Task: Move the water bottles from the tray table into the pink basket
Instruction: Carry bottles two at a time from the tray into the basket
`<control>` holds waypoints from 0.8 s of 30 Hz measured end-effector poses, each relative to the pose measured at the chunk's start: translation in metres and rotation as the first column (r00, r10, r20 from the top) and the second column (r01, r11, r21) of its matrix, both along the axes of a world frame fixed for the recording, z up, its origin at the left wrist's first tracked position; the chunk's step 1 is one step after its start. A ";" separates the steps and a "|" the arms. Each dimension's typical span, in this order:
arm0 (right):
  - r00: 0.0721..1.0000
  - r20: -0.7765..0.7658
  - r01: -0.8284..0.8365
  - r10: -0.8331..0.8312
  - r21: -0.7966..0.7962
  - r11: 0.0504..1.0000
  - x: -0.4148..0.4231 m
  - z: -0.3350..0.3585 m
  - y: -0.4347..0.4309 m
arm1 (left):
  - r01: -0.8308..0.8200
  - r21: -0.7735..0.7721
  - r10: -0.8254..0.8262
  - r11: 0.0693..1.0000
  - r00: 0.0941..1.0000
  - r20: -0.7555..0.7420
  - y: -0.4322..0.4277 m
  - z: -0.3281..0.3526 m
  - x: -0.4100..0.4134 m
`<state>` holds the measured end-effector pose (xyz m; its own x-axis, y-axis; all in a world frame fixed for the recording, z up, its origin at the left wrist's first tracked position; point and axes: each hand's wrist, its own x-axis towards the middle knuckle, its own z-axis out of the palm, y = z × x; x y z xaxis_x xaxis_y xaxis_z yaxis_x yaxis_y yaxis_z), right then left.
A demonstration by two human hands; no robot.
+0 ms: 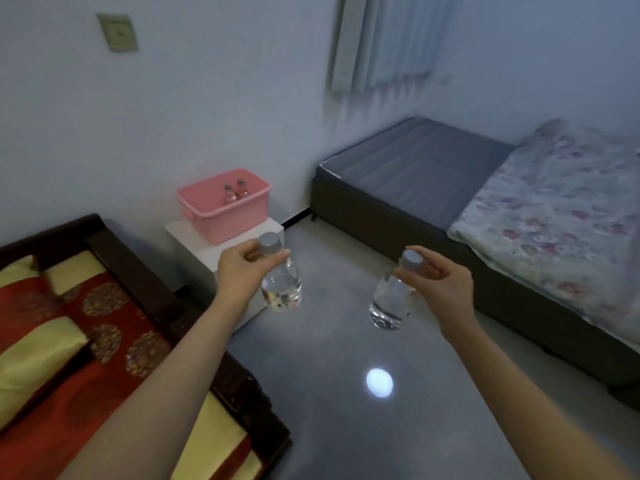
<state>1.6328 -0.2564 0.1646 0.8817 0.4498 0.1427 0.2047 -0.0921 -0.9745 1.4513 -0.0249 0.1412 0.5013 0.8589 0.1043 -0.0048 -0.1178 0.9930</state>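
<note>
Beyond the left hand [242, 268] the pink basket [225, 216] sits on a white block [207, 249] against the wall, with two small bottles [235, 195] upright inside it. Glossy grey floor [329, 427] lies below both hands. Left of the left hand runs a dark wooden bench [145, 268] with red-and-gold cushions; right of the right hand [440, 278] a low bed [415, 161] carries a floral blanket [554, 209].

The basket is smooth rectangular plastic with a rolled rim. Both carried bottles are clear, squat and grey-capped.

The left hand pinches the left bottle [282, 289] at its neck just under the cap, which is in front of the block's near corner. The right hand pinches the right bottle [389, 303] the same way — base tilted toward the left hand. Both bare arms reach forward.
</note>
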 end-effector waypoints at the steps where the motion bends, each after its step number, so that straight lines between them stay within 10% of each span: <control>1: 1.000 0.002 -0.019 0.019 0.005 1.000 0.022 0.000 0.016 | -0.035 -0.002 0.035 0.999 0.999 -0.006 0.008 0.001 0.014; 24: 0.878 -0.022 -0.475 0.478 0.073 0.877 0.256 -0.011 0.403 | -0.430 -0.061 0.428 0.901 0.903 -0.049 0.286 -0.022 0.194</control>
